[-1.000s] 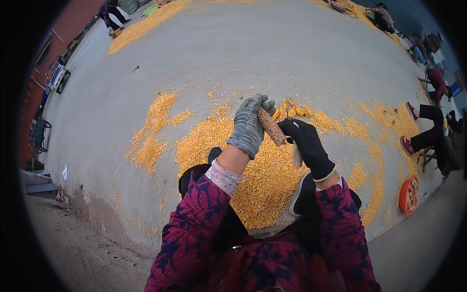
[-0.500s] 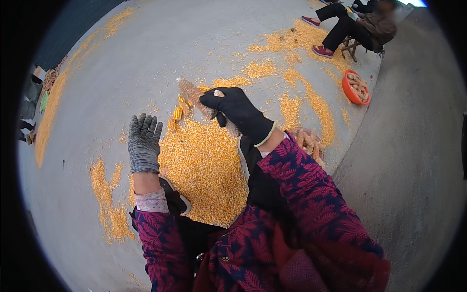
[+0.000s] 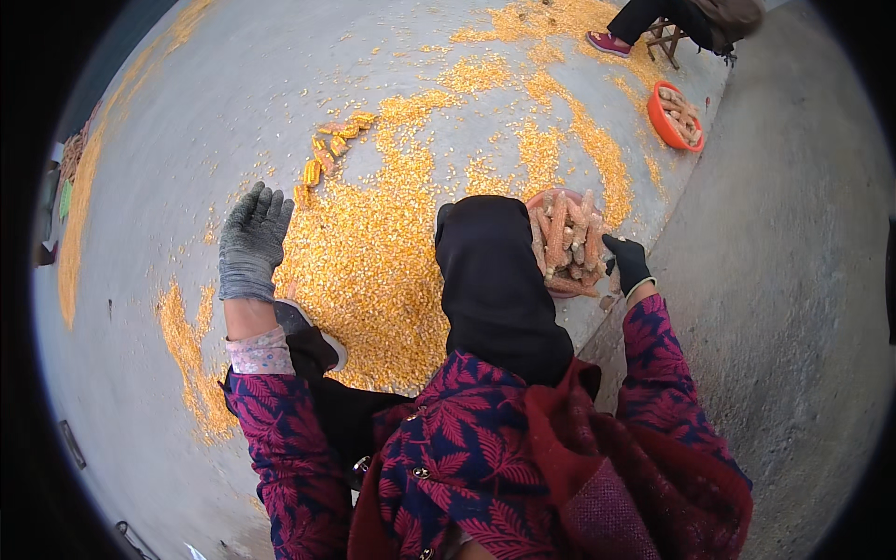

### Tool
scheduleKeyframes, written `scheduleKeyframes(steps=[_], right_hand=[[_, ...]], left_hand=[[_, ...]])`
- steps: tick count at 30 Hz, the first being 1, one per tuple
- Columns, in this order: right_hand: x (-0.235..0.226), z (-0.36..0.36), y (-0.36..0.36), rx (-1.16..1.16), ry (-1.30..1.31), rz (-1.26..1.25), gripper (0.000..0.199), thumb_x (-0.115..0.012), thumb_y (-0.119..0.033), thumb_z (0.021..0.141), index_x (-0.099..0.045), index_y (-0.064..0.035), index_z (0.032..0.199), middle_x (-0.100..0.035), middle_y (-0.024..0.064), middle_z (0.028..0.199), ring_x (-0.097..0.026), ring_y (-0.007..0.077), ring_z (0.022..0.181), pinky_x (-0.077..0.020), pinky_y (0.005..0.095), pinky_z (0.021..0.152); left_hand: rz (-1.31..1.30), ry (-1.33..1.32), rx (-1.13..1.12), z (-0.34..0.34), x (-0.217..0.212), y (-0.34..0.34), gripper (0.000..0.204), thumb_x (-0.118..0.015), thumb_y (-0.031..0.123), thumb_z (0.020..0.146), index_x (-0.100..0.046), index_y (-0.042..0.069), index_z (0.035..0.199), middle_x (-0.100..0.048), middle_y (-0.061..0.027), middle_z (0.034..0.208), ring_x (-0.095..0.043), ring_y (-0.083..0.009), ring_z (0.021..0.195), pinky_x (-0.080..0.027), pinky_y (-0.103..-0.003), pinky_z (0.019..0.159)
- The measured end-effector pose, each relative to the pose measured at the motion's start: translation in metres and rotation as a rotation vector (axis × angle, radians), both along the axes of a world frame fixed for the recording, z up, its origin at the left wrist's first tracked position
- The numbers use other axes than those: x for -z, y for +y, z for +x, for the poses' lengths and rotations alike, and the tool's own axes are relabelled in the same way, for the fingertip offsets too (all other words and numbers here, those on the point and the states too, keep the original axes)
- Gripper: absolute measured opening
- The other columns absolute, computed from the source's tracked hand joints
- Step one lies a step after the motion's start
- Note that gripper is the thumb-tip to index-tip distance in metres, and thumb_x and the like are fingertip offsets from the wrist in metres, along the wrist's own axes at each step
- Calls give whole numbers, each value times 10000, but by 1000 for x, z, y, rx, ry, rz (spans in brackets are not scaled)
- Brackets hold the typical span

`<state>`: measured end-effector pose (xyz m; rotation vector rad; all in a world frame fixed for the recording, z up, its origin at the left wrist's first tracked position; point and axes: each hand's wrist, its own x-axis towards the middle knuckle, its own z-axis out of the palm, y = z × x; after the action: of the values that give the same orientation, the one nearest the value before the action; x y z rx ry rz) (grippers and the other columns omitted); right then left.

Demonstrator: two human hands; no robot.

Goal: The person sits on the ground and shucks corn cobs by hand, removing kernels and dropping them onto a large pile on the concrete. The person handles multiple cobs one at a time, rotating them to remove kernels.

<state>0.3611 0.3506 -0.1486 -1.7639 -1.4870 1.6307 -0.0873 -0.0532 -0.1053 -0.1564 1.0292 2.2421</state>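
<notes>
Fingers [image 3: 264,207] of the left hand [image 3: 250,245], in a grey knit glove, are spread and extended, holding nothing, hovering over the floor [image 3: 168,168] at the left edge of the kernel heap [image 3: 369,271]. Right hand [image 3: 628,264], in a black glove, is at the near rim of the basin [image 3: 546,199] of cobs [image 3: 565,238]; its fingers curl down toward the cobs, but whether they have closed on one I cannot tell. Basin sits on the floor just right of the person's dark-clad knee [image 3: 490,280]. Cobs look pale orange, mostly stripped, piled loosely and crossing each other. Judgement: each cob is light, stiff and dry with a rough pitted surface, so a gloved grip should hold well; best taken around the middle, whole hand wrapped, since the tapered ends give less purchase. Pulling one from under others could shift the pile. Loose kernels are small, hard and roll freely; only scooping or sweeping would move them. A few yellow unshelled ears [image 3: 327,154] lie beyond the heap. A second orange basin [image 3: 674,117] sits well apart, near another seated person [image 3: 672,19].
</notes>
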Motion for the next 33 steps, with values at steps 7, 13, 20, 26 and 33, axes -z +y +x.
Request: scheduleKeyframes(steps=[7,13,20,26,33], right_hand=[[45,-3,-14,-401,-254,230,268,-665,-305,723,-631,-45,780,-597,102,660,-566,226,530,-446,346,499],[69,-12,-26,-485,-602,682,292,-622,-344,713,-602,-53,743,-610,164,746,-593,340,725,-463,429,659],[79,-22,-35,-676,-837,738,299,-620,-352,709,-618,-79,832,-611,170,789,-601,335,741,-470,432,651],[81,-40,-45,-575,-797,864,290,-580,-346,746,-611,-57,761,-614,168,799,-600,344,757,-473,429,660],[38,-160,-40,-713,295,237,225,-592,-248,788,-654,-35,824,-632,126,723,-621,186,706,-465,298,627]], left_hand=[[60,-17,121,-1,11,1,307,-410,204,888,-562,46,1102,-613,-116,1055,-552,-262,1037,-448,-403,930],[87,0,169,-4,14,-1,315,-400,237,893,-563,107,1130,-607,-92,1101,-543,-243,1064,-436,-384,935],[198,77,274,2,-1,-1,300,-400,246,894,-589,145,1103,-573,-83,1175,-522,-234,1103,-433,-390,932],[228,-45,124,18,-23,-7,299,-399,167,895,-567,4,1080,-622,-140,1026,-577,-255,1008,-467,-408,914],[269,-190,-102,35,-64,-11,294,-478,100,851,-541,-47,1098,-629,-171,941,-590,-323,932,-421,-476,949]])
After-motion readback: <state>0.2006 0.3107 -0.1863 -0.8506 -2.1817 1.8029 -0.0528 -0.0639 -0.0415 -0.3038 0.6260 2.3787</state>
